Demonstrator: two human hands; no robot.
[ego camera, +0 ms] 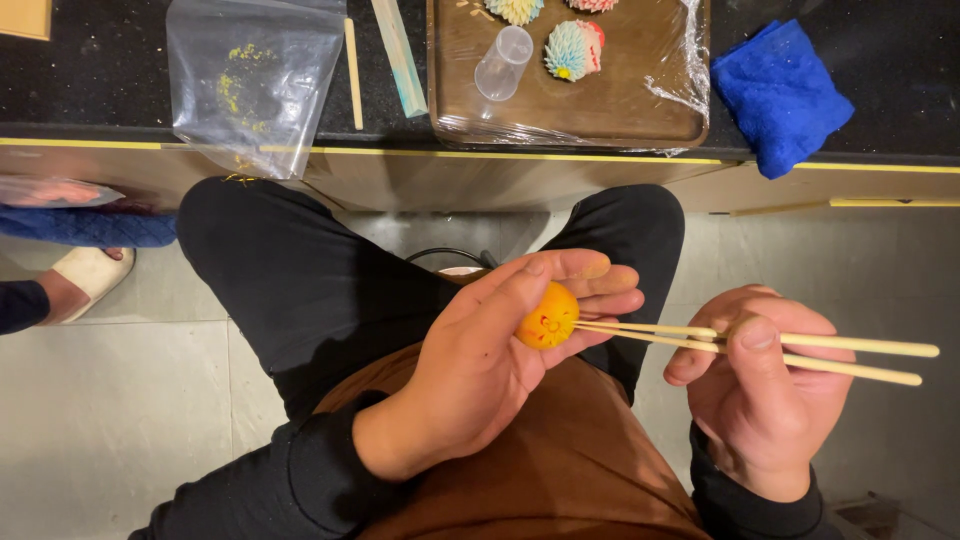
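Left hand (480,370) cups orange ball (547,316); right hand (760,400) pinches chopsticks (750,345) — tips touching ball. Press lightly, ball steady.

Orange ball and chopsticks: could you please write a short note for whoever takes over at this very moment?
Left hand: cups the orange ball in its fingers, over the lap.
Right hand: holds the chopsticks, tips touching the ball's side.
On the counter: wrapped wooden tray with finished petalled pieces, one multicoloured piece beside a clear cup; plastic bag; blue cloth.
Done: small red marks on the ball.
Left: the ball shows no petal pattern yet.
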